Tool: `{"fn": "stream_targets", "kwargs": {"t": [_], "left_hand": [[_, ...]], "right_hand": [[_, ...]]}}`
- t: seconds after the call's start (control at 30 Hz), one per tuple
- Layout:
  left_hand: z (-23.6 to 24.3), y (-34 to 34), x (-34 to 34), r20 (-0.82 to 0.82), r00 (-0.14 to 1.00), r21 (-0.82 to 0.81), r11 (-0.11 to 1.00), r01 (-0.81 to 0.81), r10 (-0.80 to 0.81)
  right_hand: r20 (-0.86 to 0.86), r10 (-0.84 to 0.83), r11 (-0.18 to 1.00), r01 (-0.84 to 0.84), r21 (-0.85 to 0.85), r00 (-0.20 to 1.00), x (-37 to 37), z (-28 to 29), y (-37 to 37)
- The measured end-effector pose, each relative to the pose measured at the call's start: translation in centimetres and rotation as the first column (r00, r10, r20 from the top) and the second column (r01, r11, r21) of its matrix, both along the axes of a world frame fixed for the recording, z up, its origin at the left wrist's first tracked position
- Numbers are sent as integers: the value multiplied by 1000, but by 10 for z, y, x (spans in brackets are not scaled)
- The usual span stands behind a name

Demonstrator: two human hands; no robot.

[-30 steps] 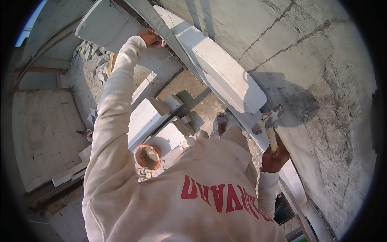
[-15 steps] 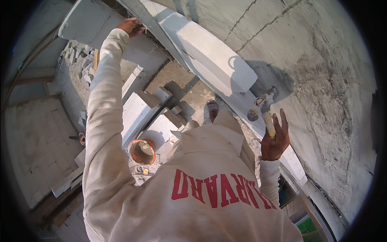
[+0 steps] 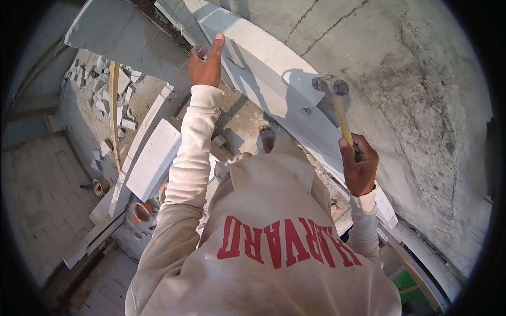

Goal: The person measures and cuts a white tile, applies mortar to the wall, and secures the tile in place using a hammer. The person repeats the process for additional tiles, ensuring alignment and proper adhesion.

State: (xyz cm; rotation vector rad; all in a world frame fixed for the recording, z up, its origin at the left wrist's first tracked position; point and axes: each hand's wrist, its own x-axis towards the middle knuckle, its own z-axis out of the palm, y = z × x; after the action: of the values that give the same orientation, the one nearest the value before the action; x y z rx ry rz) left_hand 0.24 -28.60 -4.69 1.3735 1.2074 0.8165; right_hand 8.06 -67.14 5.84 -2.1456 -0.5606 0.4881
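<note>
My left hand (image 3: 205, 67) is raised beside the edge of a long white block (image 3: 247, 37) along the concrete wall, thumb extended and fingers curled; what they hold is too small to make out. My right hand (image 3: 360, 166) grips a hammer (image 3: 340, 113) by its worn yellow handle, its grey head up against the wall near the block's lower end, over the block's shadow. Behind my left hand, a grey panel (image 3: 121, 31) reaches across the upper left.
Below lie white blocks (image 3: 153, 158), my sandalled foot (image 3: 266, 138) and an orange bucket (image 3: 142, 209). Broken block rubble (image 3: 100, 89) and a wooden strip (image 3: 114, 105) are at left, a smaller container (image 3: 99, 187) beside a low block wall. Cracked concrete wall (image 3: 421, 131) fills the right.
My left hand has left the wire near the upper edge and moved right and lower. My right hand's fingers, spread half a second ago, now wrap the handle; the hammer's head has risen.
</note>
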Motion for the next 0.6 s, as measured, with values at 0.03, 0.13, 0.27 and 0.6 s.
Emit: {"fn": "stream_targets", "kwargs": {"t": [0.03, 0.13, 0.27, 0.6], "left_hand": [[-5, -7, 13, -56, 997, 21, 998, 51, -50], [9, -26, 32, -112, 968, -21, 974, 224, -225], [1, -26, 34, -149, 956, 56, 963, 263, -252], [-23, -17, 40, 5, 969, -5, 969, 248, -247]], "right_hand": [[3, 11, 999, -11, 34, 1000, 3, 6, 10], [50, 52, 990, -58, 127, 997, 7, 13, 26], [234, 93, 996, -86, -37, 968, 13, -9, 35], [143, 50, 997, -42, -59, 988, -12, -16, 32]]}}
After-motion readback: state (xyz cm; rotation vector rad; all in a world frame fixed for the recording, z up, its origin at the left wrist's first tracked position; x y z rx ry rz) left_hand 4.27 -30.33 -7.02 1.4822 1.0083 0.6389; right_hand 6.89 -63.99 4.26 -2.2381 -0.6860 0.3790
